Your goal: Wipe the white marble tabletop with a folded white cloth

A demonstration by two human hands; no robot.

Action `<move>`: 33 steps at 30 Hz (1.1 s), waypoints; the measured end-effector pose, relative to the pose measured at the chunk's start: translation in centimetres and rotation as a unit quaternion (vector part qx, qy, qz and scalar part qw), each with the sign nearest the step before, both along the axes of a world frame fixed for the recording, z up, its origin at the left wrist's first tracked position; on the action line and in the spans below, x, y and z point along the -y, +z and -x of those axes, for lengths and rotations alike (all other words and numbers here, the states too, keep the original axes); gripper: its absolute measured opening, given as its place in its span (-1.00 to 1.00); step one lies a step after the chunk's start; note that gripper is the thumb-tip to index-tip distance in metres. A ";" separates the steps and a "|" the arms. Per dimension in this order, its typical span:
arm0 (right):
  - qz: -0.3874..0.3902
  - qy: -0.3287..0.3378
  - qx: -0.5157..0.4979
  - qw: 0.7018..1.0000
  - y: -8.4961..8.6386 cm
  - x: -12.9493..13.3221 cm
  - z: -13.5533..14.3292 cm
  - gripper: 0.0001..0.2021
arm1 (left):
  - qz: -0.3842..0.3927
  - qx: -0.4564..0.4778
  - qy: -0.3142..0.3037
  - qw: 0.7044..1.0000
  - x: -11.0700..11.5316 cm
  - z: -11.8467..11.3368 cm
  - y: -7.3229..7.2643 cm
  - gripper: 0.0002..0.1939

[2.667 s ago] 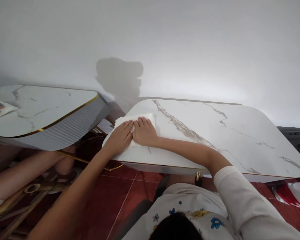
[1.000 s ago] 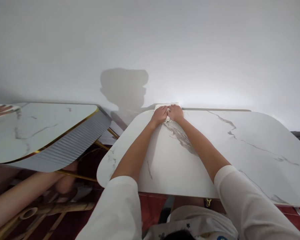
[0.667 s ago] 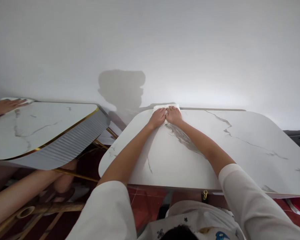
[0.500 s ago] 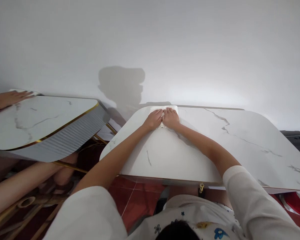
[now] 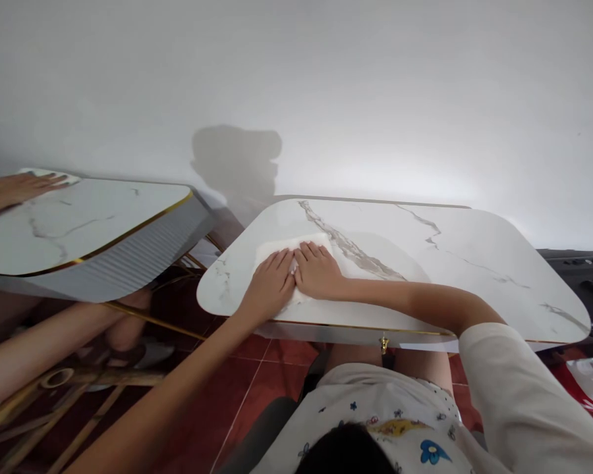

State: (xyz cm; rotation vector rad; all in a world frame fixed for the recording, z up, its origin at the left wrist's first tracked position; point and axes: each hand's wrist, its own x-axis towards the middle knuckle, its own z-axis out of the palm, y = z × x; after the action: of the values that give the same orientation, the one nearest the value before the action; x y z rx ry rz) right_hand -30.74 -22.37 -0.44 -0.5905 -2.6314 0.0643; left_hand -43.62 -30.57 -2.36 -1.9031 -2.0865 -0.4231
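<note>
A white cloth (image 5: 281, 249) lies on the left part of the white bench (image 5: 474, 280), nearer its front edge than its back edge; its far side is flat, and some of the near side shows wrinkled below the hands. The left hand (image 5: 269, 283) rests on the cloth's left side, and the right hand (image 5: 321, 271) lies just beside it, the thumbs touching or nearly so. On both hands the fingers are laid out flat over the cloth, pointing toward the back of the bench. The right forearm crosses above the bench's front part, its white sleeve (image 5: 514, 368) at the front edge; the left forearm comes over that same edge.

A grey-brown vein (image 5: 350, 250) runs along the bench top, right of the cloth. Behind the bench is a pale wall (image 5: 375, 92) with a shadow (image 5: 237, 155) on it. Left of the bench stands a second bench (image 5: 109, 207) with a gold edge, where another person's hand (image 5: 22, 191) lies on a white cloth of its own. Below the front edge are a small gold piece (image 5: 384, 343) and red floor tiles (image 5: 257, 368). Right of the bench sits a dark object (image 5: 580, 280), perhaps an appliance, cut off by the view.
</note>
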 end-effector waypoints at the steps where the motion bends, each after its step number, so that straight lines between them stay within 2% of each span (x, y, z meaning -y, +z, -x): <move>1: 0.002 0.007 0.004 1.000 0.1 0.5 -0.9 -0.54 | 0.002 0.002 0.007 1.000 0.7 -0.9 0.0 -0.45; 4: 0.009 0.017 0.015 1.000 0.2 1.4 -3.7 -0.53 | 0.007 0.012 0.015 1.000 1.8 -3.8 -0.2 -0.44; 6: 0.013 0.011 0.021 1.000 0.2 1.2 -5.4 -0.52 | 0.006 0.019 0.009 1.000 1.6 -5.2 -0.4 -0.44; 9: 0.026 -0.008 0.026 0.999 0.2 -0.1 -6.9 -0.52 | 0.000 0.030 -0.015 0.999 0.0 -6.4 -0.6 -0.44; 12: 0.030 -0.020 0.025 0.999 0.1 -2.5 -7.2 -0.51 | -0.009 0.038 -0.038 0.999 -2.9 -6.5 -0.6 -0.46; 16: 0.018 -0.036 0.033 0.999 0.2 -6.7 -6.3 -0.53 | -0.015 0.040 -0.039 0.998 -7.2 -5.9 -0.2 -0.48; 20: 0.038 -0.032 0.054 0.997 0.6 -11.0 -4.6 -0.53 | -0.031 0.036 -0.035 0.998 -11.3 -4.9 0.4 -0.51; 26: 0.040 -0.059 0.052 0.996 0.8 -16.9 -1.6 -0.55 | -0.029 0.064 -0.055 0.996 -17.4 -2.2 0.9 -0.58; 33: 0.025 -0.092 0.045 0.994 0.5 -23.4 1.4 -0.57 | -0.037 0.049 -0.074 0.995 -24.7 0.7 1.1 -0.63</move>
State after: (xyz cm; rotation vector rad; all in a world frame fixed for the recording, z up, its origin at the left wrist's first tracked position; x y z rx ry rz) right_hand -32.12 1.06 0.11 -0.8703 -2.6550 0.0481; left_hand -44.31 -5.86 -1.21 -2.0376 -1.9662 -0.6314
